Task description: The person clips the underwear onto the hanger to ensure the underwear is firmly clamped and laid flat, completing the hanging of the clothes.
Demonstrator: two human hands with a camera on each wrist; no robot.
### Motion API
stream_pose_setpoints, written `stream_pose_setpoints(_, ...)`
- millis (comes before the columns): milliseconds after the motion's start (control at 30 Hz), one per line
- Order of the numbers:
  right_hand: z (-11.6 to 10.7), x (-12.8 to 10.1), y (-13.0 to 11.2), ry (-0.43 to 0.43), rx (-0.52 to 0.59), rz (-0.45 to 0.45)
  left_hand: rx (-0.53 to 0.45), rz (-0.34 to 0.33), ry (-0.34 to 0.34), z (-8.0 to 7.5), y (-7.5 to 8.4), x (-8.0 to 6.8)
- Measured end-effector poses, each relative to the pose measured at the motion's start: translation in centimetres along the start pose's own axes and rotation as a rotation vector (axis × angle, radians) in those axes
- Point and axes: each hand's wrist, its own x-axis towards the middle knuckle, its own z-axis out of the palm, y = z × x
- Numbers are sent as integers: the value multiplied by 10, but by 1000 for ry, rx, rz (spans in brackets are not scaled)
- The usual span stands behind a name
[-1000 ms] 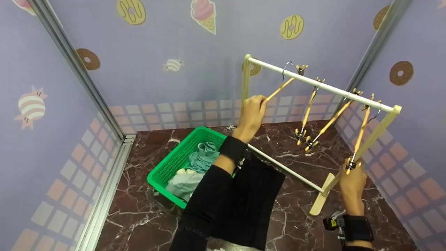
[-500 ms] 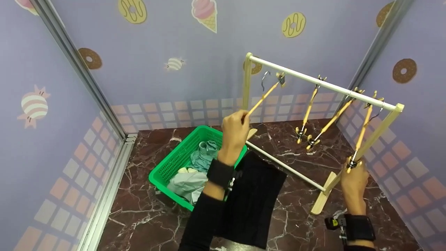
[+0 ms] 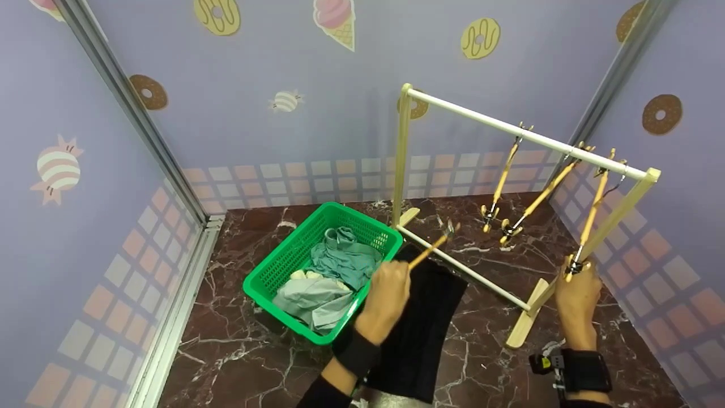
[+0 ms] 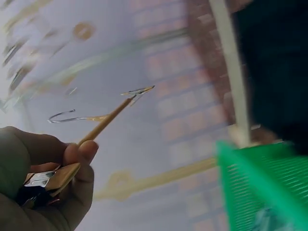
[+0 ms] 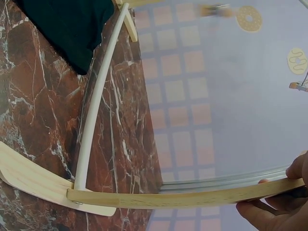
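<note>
My left hand (image 3: 388, 294) pinches a wooden clip hanger (image 3: 427, 252) by its bar, low over the black garment (image 3: 422, 340). The left wrist view shows its metal hook (image 4: 60, 118) free of any rail, with one clip between my fingers and palm. With my right hand (image 3: 578, 297) I grip the right wooden post (image 5: 183, 199) of a small clothes rack. Three similar hangers hang from its white top rail (image 3: 481, 118); the clip (image 3: 575, 266) of the nearest covers part of my right hand. On the floor, the black garment lies flat.
A green plastic basket (image 3: 266, 303) stands left of my left hand, holding a teal garment (image 3: 345, 255) and a pale grey garment (image 3: 317, 300). The rack's white lower bar (image 3: 470, 272) runs close behind the black garment. Patterned walls (image 3: 351, 141) enclose the marble-look floor (image 3: 226, 362).
My left hand has lifted the hanger off the left part of the top rail, then brought it left and down over the black garment. My right hand stays on the post.
</note>
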Motion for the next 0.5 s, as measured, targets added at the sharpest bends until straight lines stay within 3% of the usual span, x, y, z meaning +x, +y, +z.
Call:
stream_pose_setpoints(100, 0, 1, -1, 10, 0, -4, 97, 89, -57, 25, 7, -27)
stream_pose_setpoints(233, 0, 0, -2, -7, 15, 18, 152, 193, -77, 52, 18, -56)
stream_pose_setpoints(367, -1, -1, 0, -28, 20, 49, 225, 298, -102, 65, 37, -77)
stream_pose_setpoints(500, -2, 1, 1, -16, 16, 47, 339, 313, -236, 72, 69, -89)
